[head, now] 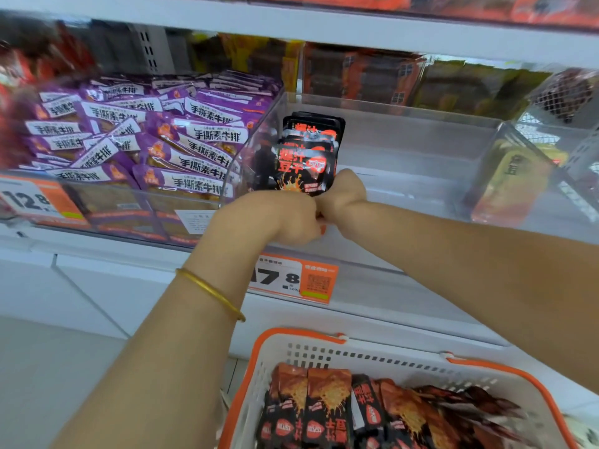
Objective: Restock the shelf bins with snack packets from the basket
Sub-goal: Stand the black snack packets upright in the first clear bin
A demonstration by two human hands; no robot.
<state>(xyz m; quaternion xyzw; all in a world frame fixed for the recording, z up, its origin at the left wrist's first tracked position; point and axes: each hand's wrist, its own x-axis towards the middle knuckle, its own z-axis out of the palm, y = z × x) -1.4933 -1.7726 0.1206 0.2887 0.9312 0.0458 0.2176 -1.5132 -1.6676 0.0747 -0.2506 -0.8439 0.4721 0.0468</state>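
1. Head view: both hands meet at the front left corner of the clear bin point(405, 124). The left hand point(285, 218) and the right hand point(343, 192) each have their fingers curled tight on the bottom edge of an upright stack of black packets point(306, 157), though the fingertips themselves are hidden.
2. The stack stands inside the clear bin, against its left wall, and only its lower edge is gripped. The upper packets already fan apart, so on release they could topple backward or slide flat.
3. Purple packets point(155, 131) fill the compartment just left of the clear bin. A sideways nudge could tip the stack over that wall and mix the stock.
4. The basket point(311, 338), below and in front of the clear bin, holds many more packets. A packet slipping forward over the front lip probably drops into or beside it.
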